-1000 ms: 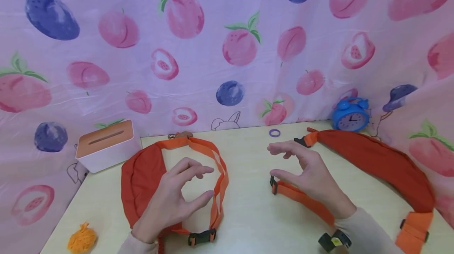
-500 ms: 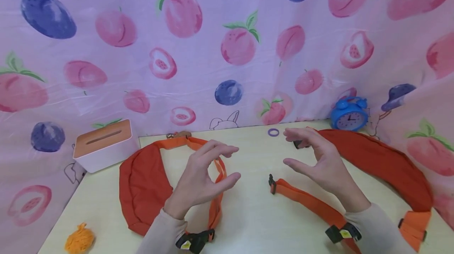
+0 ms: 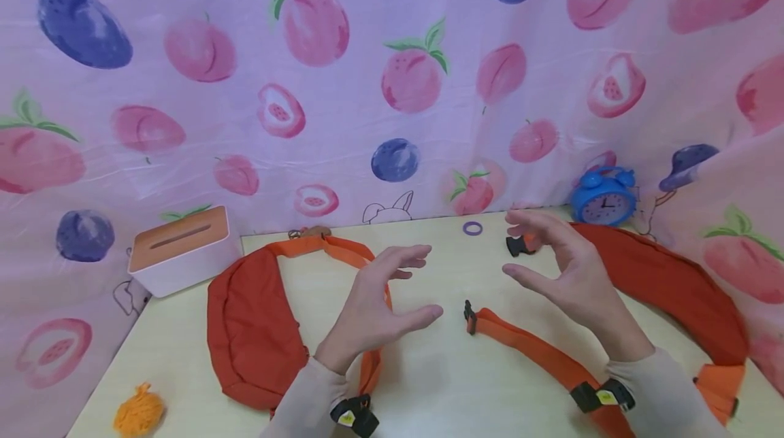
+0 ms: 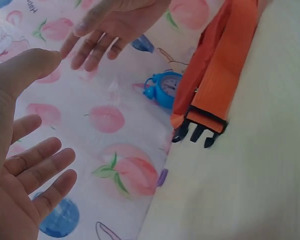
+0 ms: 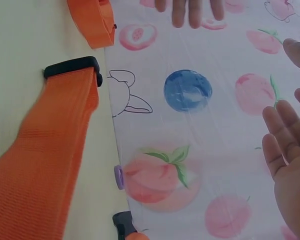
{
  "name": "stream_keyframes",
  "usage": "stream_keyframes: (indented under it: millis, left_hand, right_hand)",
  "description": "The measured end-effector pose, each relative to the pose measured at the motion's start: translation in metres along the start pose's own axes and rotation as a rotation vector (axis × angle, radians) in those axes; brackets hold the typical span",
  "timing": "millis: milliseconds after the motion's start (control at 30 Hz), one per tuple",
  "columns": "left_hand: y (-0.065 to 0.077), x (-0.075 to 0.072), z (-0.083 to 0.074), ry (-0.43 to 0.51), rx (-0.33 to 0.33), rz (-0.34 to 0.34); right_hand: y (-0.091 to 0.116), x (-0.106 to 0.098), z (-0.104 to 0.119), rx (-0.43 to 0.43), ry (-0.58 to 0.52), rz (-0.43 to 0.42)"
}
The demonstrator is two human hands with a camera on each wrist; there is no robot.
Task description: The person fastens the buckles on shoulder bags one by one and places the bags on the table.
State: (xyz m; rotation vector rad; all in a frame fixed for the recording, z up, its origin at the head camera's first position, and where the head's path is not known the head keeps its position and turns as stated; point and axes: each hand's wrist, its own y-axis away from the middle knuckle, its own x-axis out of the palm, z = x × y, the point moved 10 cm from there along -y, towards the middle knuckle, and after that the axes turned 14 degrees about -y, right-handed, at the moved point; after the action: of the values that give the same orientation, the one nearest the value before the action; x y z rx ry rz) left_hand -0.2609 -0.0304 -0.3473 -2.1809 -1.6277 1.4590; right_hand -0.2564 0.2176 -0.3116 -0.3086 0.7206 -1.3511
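Both hands hover over the table with fingers spread and nothing in them. In the head view, my left hand is in front of the orange strap of a red waist bag lying on the left. My right hand is in front of a second red waist bag. That bag's strap lies below the right hand, ending in a black buckle part. Its other buckle part sits further back, apart from it. In the left wrist view a pronged buckle end shows.
A white tissue box with a brown lid stands at the back left, and a fuzzy yellow-orange ball lies at the front left. At the back are a purple ring and a blue alarm clock, before a fruit-patterned cloth.
Both hands have shifted to the right. The left hand has gone from above the left bag to beyond its strap, while the right hand has moved off the right bag's buckle parts.
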Motion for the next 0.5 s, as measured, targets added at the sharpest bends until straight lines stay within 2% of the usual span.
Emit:
stream_keyframes:
  millis: [267, 500]
  left_hand:
    - [0.004, 0.022, 0.016, 0.032, -0.097, 0.043]
    - [0.007, 0.039, 0.019, 0.073, -0.12, 0.087]
  right_hand:
    - [-0.002, -0.02, -0.001, 0.033, -0.061, 0.0]
    - [-0.015, -0.04, -0.009, 0.01, 0.049, 0.01]
